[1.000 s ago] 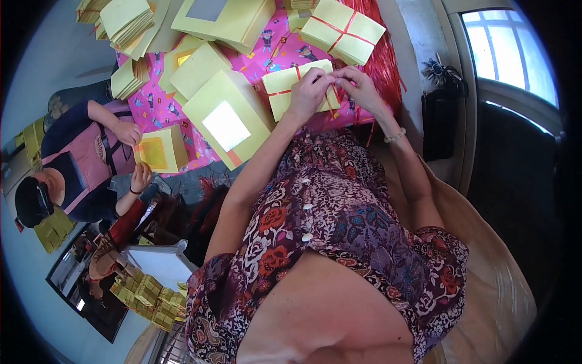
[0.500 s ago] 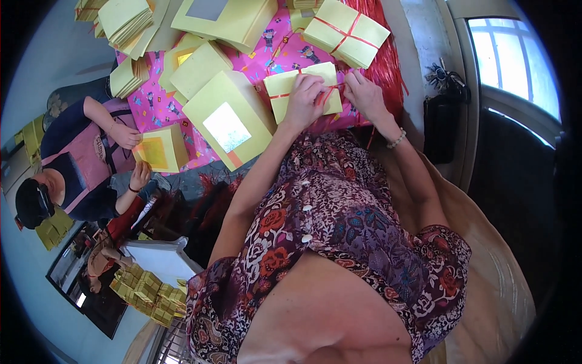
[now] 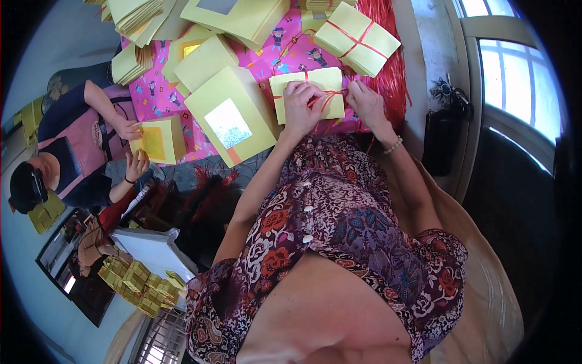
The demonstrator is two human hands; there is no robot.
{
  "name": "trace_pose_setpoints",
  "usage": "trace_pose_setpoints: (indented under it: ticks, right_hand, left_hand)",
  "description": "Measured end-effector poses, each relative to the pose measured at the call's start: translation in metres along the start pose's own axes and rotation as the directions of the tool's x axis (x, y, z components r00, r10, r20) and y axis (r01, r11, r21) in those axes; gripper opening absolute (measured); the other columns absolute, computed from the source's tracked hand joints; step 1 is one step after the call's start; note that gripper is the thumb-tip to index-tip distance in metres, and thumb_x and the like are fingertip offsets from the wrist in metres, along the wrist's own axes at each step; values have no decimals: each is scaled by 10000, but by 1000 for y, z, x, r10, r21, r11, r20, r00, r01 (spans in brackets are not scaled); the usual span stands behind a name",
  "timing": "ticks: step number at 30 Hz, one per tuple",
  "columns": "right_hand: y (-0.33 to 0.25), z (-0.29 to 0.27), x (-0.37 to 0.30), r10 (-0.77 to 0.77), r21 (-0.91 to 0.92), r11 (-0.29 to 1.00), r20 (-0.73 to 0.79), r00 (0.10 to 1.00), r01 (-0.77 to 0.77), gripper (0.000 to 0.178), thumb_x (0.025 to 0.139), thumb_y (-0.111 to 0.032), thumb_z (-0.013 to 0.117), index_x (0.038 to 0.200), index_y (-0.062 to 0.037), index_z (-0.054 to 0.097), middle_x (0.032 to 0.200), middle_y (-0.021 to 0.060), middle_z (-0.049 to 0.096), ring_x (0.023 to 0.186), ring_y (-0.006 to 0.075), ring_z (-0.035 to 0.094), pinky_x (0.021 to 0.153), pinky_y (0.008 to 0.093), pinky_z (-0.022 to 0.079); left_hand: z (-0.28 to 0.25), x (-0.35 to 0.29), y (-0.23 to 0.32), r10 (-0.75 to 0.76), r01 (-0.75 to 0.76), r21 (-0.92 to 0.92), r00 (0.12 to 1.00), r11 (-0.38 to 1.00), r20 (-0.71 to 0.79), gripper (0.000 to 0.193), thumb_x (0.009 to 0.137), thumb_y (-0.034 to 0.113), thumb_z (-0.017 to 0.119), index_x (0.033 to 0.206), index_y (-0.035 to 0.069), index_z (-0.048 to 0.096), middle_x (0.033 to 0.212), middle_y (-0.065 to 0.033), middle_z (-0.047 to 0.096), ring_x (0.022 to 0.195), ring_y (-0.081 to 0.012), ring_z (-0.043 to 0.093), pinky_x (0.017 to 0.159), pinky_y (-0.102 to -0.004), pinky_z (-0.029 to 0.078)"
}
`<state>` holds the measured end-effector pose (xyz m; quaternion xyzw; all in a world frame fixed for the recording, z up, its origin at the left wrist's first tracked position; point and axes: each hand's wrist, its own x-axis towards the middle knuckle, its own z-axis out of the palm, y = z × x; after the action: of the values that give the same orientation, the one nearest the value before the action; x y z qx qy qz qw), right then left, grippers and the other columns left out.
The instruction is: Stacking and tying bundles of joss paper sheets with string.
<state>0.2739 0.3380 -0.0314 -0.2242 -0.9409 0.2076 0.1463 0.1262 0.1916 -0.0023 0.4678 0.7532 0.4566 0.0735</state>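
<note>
A bundle of yellow paper (image 3: 331,111) lies at the near edge of the pink patterned tabletop, with red ribbon (image 3: 328,94) crossed over it. My left hand (image 3: 302,104) rests on the bundle, its fingers pinched on the ribbon near the crossing. Just off the bundle's right side, my right hand (image 3: 365,102) is closed on the ribbon's other part, which stretches between the two hands. Behind them sits another yellow paper bundle (image 3: 357,39), bound crosswise with red ribbon.
A large yellow paper stack (image 3: 256,100) with a silver patch stands left of my hands. Red ribbon strands (image 3: 394,67) hang along the table's right side. On the left a co-worker's hands (image 3: 128,128) hold a yellow stack (image 3: 173,141). Black keys and a pouch (image 3: 441,133) hang at right.
My view has shifted slightly. My hands have drawn a little apart, and the ribbon between them now shows as longer strands. The co-worker's lower hand has opened somewhat.
</note>
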Motion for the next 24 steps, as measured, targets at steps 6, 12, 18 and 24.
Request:
trace_pose_setpoints:
  ticks: [6,12,18,24]
  right_hand:
    - [0,-2,2,-6,21,1000,-19,1000,6,155,835,-136,609,891,-78,477,790,121,556,684,327,622,533,437,497]
    - [-14,-2,-3,296,379,875,76,952,-302,218,945,-219,549,1076,-45,535,944,168,637,801,314,648,674,378,510]
    - [-49,14,8,471,806,271,365,803,-526,413,982,-338,534,1208,7,512,1093,125,615,990,167,584,845,302,468]
    - [-55,17,-8,410,782,307,406,817,-543,432,961,-248,586,1279,-7,421,1132,68,542,1015,122,517,895,275,434]
  left_hand:
    - [-3,-7,-2,23,-23,-10,1000,1000,19,121,693,68,722,785,111,656,853,-4,660,945,-239,554,841,-386,394]
    - [-35,-17,6,63,-58,119,997,991,-39,368,769,117,663,1131,77,606,1236,-134,547,1189,-327,468,1006,-433,353]
    - [-36,-32,-22,-533,528,-72,830,846,-168,743,893,297,594,1385,-150,262,1355,-335,408,1276,-442,399,1090,-452,302]
    - [-25,-37,-6,-568,552,-174,821,815,-56,696,892,250,609,1382,-125,286,1277,-304,483,1198,-401,494,1025,-427,386]
